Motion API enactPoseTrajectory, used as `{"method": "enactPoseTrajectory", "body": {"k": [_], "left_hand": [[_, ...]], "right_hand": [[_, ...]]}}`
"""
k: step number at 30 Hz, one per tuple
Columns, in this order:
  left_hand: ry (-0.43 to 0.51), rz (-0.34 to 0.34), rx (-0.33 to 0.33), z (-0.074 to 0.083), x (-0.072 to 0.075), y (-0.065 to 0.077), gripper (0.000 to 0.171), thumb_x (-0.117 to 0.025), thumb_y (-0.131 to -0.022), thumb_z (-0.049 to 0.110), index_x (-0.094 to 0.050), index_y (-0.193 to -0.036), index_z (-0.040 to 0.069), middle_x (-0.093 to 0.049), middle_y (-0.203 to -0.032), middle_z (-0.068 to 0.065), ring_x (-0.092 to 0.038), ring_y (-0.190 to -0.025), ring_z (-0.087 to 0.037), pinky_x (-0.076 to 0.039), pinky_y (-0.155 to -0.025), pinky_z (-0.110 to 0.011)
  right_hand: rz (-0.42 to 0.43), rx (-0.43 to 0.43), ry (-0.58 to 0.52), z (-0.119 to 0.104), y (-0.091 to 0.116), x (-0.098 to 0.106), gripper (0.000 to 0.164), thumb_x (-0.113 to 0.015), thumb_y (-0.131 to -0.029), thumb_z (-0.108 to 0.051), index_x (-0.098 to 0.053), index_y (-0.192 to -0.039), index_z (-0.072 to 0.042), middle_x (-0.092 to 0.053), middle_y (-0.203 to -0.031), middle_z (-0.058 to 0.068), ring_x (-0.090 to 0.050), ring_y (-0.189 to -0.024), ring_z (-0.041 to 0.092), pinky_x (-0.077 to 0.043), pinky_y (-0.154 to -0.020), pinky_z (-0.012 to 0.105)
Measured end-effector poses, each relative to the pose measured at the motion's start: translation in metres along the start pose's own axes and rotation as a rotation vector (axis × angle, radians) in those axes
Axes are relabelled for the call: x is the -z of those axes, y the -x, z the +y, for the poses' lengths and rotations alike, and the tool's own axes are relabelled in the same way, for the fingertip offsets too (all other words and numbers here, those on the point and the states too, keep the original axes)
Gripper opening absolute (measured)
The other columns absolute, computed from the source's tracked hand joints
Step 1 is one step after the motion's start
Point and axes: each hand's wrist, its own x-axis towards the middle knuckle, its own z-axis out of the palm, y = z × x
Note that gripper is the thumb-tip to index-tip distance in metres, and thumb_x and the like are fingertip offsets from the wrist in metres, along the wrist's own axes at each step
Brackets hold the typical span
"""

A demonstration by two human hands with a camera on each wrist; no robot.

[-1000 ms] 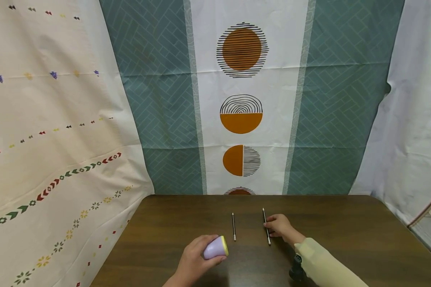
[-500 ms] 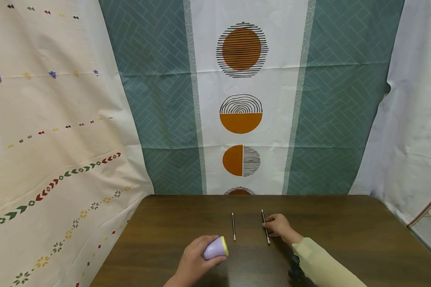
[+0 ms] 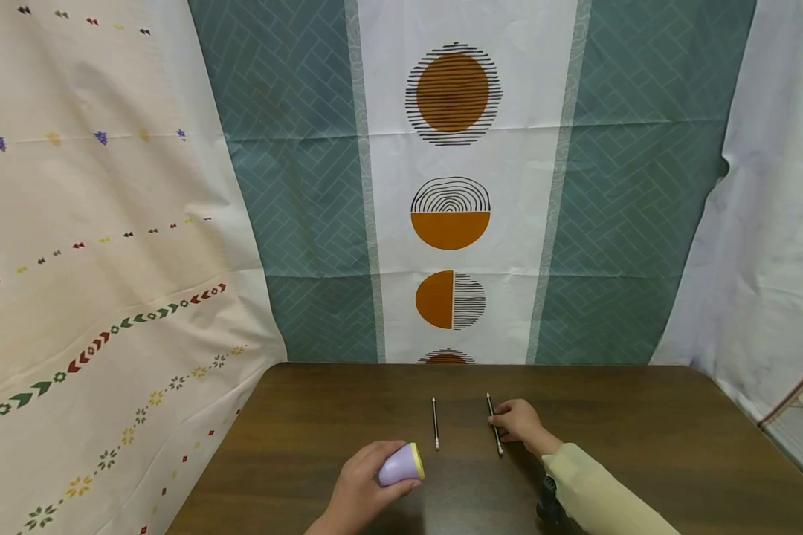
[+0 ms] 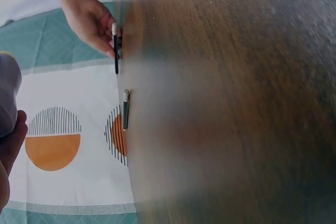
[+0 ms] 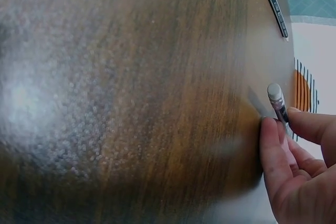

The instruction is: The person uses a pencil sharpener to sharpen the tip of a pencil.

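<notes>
My left hand (image 3: pixel 364 483) grips a lavender tapered cup (image 3: pixel 398 466) with a yellow rim, tilted on its side above the table and with the rim facing right. My right hand (image 3: pixel 518 423) pinches a black pencil (image 3: pixel 498 440) between thumb and fingertips. In the right wrist view the white eraser end of this pencil (image 5: pixel 276 97) points up off the table, its shadow beside it. A second black pencil (image 3: pixel 435 427) lies apart to the left, its eraser end toward me. The cup's inside is not visible.
A dark brown wooden table (image 3: pixel 308 416) with rounded far corners spreads beneath the hands. Behind it hangs a green and white cloth (image 3: pixel 448 156) with orange circles. Cream patterned fabric (image 3: pixel 140 297) drapes on the left, and white fabric (image 3: pixel 743 297) on the right.
The pencil in my right hand has shifted slightly left, its far end coming a little nearer. My left hand with the cup and the other pencil look unmoved.
</notes>
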Motion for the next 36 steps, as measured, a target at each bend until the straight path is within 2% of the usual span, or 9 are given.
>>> {"method": "enactPoseTrajectory", "body": {"k": [10,19,27,36], "left_hand": [[-0.024,0.006,-0.015,-0.0017,-0.0004,0.0000,0.049,-0.093,-0.072,0.030,-0.072,-0.111,0.011,-0.075,-0.100,0.000,-0.066,-0.083,-0.009,-0.055,-0.067,-0.019],[-0.032,0.023,-0.055,-0.0038,-0.0013,-0.0003,0.050,-0.094,-0.070,0.030,-0.072,-0.111,0.011,-0.076,-0.100,0.000,-0.066,-0.082,-0.008,-0.053,-0.068,-0.015],[-0.004,0.011,-0.041,-0.0031,-0.0012,0.0003,0.048,-0.093,-0.072,0.029,-0.071,-0.112,0.011,-0.075,-0.100,0.000,-0.065,-0.082,-0.008,-0.052,-0.067,-0.015],[-0.002,0.022,-0.055,-0.0032,-0.0013,0.0000,0.049,-0.093,-0.072,0.028,-0.072,-0.111,0.010,-0.076,-0.100,-0.001,-0.065,-0.081,-0.007,-0.051,-0.068,-0.013]], "right_hand": [[0.032,0.012,0.012,-0.0005,0.0003,-0.0017,0.016,-0.068,-0.089,0.003,-0.064,-0.101,0.013,-0.065,-0.075,0.013,-0.057,-0.060,0.015,-0.058,-0.055,0.030],[0.026,0.012,0.014,-0.0012,0.0011,-0.0012,0.019,-0.069,-0.089,0.002,-0.065,-0.102,0.014,-0.065,-0.078,0.015,-0.058,-0.062,0.016,-0.060,-0.057,0.032],[0.028,0.018,0.033,-0.0009,0.0010,-0.0019,0.019,-0.070,-0.089,0.001,-0.064,-0.102,0.014,-0.065,-0.079,0.016,-0.059,-0.064,0.017,-0.061,-0.058,0.033],[0.031,0.020,0.033,-0.0011,0.0018,-0.0018,0.018,-0.070,-0.090,0.000,-0.065,-0.101,0.013,-0.064,-0.078,0.015,-0.060,-0.064,0.017,-0.061,-0.059,0.033]]}}
